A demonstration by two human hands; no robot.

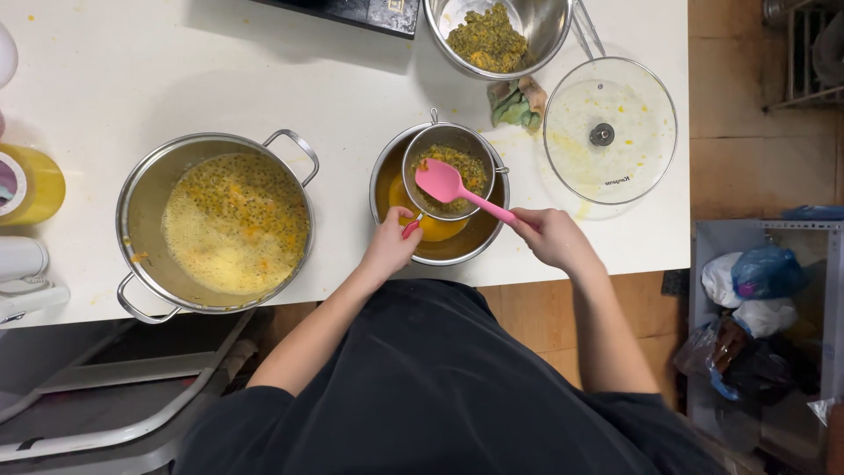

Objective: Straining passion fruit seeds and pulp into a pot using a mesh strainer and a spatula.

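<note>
Two hands: both near the counter's (352, 97) front edge
Left hand (389, 246): fingers closed on sieve (450, 169) handle
Right hand (549, 236): fingers gripping pink spatula (450, 186)

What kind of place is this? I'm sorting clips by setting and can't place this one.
Most likely a home kitchen. On a white counter stand a large steel pot of seedy yellow pulp and a glass lid; the right hand presses a pink spatula into a sieve over a bowl.

Large pot (141, 202) of seeded yellow pulp, glass lid (610, 130), steel bowl (545, 26) of perhaps strained seeds
</note>
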